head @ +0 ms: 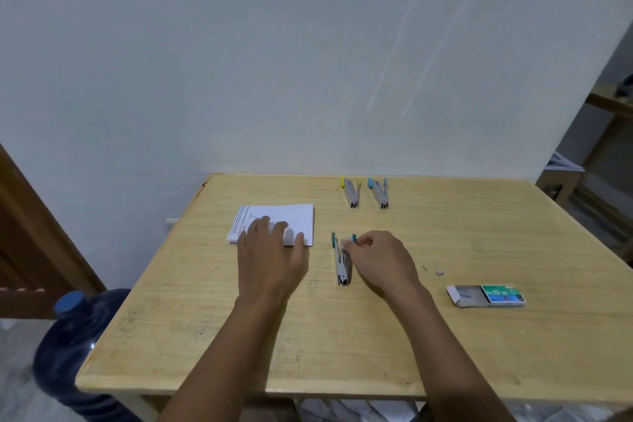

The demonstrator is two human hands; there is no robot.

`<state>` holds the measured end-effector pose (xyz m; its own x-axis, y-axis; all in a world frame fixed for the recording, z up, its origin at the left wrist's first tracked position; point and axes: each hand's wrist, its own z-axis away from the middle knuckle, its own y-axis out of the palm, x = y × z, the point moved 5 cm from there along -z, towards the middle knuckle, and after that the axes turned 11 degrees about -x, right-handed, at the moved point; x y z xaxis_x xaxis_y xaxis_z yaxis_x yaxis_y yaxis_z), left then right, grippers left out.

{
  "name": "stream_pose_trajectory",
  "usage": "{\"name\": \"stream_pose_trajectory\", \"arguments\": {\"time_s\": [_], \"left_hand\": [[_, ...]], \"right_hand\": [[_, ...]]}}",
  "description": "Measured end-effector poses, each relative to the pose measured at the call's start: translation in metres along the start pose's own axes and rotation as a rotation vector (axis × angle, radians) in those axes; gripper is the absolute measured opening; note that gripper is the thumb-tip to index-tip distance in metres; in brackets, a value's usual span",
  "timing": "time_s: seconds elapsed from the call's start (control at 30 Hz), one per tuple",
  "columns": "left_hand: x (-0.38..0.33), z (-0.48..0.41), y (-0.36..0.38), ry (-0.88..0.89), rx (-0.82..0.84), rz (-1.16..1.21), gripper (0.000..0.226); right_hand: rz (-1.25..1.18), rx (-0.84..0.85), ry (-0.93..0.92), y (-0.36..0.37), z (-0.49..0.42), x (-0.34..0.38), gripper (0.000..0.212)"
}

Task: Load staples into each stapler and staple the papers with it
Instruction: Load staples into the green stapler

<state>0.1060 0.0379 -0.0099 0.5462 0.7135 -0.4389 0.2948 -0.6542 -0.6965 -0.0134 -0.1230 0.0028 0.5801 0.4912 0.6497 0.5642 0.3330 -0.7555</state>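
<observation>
Pressing down on the papers (294, 216), the left hand (270, 257) lies flat with its fingers straight, at the surface's (308, 336) left-centre. Just right of it, the green stapler (342, 267) lies open on the surface, nose toward the person. The right hand (380, 257), fingers curled, pinches its far, green-tipped end. The two hands are apart. A yellow stapler (351, 193) and a blue stapler (379, 193) lie side by side near the far edge. To the right, a staple box (486, 295) lies slid open, with loose staples (440, 272) between it and the right hand.
</observation>
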Motion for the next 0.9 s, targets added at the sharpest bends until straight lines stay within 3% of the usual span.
{"name": "stream_pose_trajectory", "arguments": {"time_s": [0.23,0.3,0.47,0.67,0.83,0.9], "left_hand": [[-0.029,0.017,-0.010,0.255,-0.016,0.113,0.030],[-0.031,0.019,-0.006,0.245,0.016,0.117,0.026],[-0.042,0.028,0.002,-0.123,0.139,0.196,0.036],[-0.056,0.035,0.011,-0.319,0.209,0.139,0.038],[-0.052,0.034,0.012,-0.586,0.269,0.557,0.019],[-0.051,0.034,0.011,-0.639,0.284,0.780,0.020]], "right_hand": [[0.047,-0.093,0.009,0.004,0.009,0.001,0.038],[0.035,-0.109,0.001,0.005,0.012,0.000,0.040],[0.024,-0.142,-0.021,0.005,0.021,-0.001,0.044],[-0.052,-0.120,-0.048,0.003,0.027,-0.008,0.038],[-0.223,-0.124,-0.035,0.001,0.031,-0.010,0.021],[-0.321,-0.109,-0.029,0.003,0.032,-0.008,0.027]]}}
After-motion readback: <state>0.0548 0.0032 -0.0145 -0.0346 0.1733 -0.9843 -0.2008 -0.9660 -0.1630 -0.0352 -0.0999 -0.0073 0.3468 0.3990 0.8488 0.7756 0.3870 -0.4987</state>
